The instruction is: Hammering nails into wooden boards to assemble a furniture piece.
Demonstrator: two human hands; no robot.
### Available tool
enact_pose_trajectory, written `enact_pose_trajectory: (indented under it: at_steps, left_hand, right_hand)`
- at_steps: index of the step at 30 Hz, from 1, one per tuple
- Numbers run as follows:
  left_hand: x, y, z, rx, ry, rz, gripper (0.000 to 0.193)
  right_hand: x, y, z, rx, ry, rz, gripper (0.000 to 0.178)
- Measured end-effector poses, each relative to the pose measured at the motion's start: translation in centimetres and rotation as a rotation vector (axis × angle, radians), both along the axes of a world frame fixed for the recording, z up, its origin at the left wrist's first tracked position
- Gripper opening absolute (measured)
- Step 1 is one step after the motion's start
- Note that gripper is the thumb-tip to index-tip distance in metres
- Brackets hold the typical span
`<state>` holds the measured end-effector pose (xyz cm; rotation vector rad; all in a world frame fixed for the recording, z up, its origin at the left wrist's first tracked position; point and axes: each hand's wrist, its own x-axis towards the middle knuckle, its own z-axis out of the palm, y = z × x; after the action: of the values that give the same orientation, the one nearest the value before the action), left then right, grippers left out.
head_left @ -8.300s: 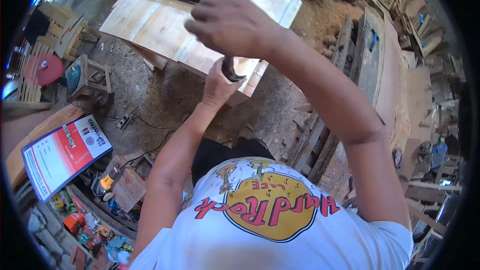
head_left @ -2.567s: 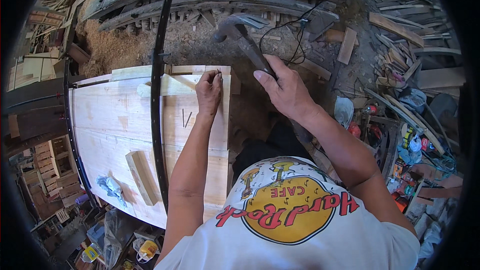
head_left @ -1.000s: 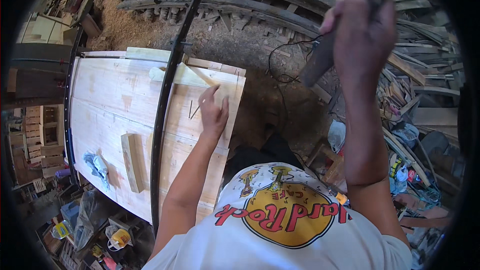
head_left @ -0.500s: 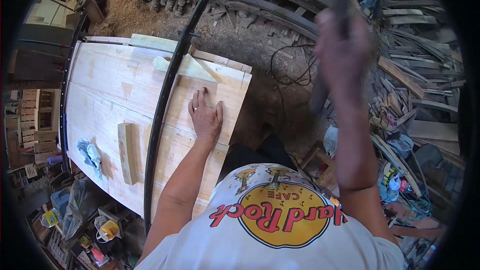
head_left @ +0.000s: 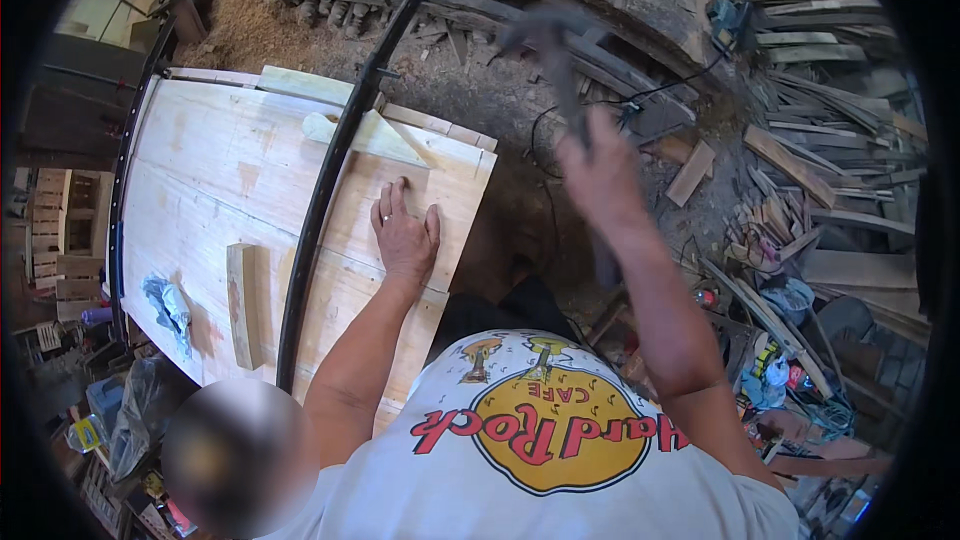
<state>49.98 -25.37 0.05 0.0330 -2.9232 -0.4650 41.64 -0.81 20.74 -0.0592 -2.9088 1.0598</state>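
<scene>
My left hand (head_left: 406,243) lies on a pale wooden panel (head_left: 225,130), fingers stretched out and holding nothing, a ring on one finger. My right hand (head_left: 605,180) grips a hammer (head_left: 562,65) by its handle, raised in the air to the right of the panel's edge; the hammer head is slightly blurred. A long black clamp bar (head_left: 322,175) crosses over the panel, left of my left hand. Just beyond my fingertips, a pale pointed wood wedge (head_left: 395,143) lies partly under that bar.
On the panel sit a short wood block (head_left: 243,305) and a crumpled pale-blue rag (head_left: 168,310). A second black bar (head_left: 121,180) runs along the far-left end. Wood offcuts (head_left: 850,130) pile up at right, sawdust (head_left: 245,15) at upper left. A blurred round patch covers the lower left.
My right hand has swung left and lower with the hammer, toward the panel. My left hand stays flat on the wood. The blurred patch has appeared at lower left.
</scene>
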Motion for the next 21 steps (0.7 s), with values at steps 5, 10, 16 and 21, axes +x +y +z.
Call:
enact_pose_trajectory:
  at_steps: [5,10,16,21]
  left_hand:
    - [-0.1,-0.2,-0.4,-0.027,0.023,0.005,0.057]
    - [0.0,-0.2,0.0,-0.043,-0.019,0.01,0.063]
    - [-0.3,0.5,0.2,-0.017,0.025,-0.015,0.057]
    - [0.5,-0.2,-0.3,-0.047,-0.027,0.021,0.059]
  right_hand:
    - [-3.7,0.9,14.1,-0.43,0.801,-0.058,0.021]
    - [-0.4,0.9,0.3,-0.113,0.475,-0.238,0.021]
    - [3.4,0.6,-10.0,-0.058,-0.035,0.0,0.03]
    - [-2.8,-0.8,7.8,-0.204,0.435,-0.178,0.024]
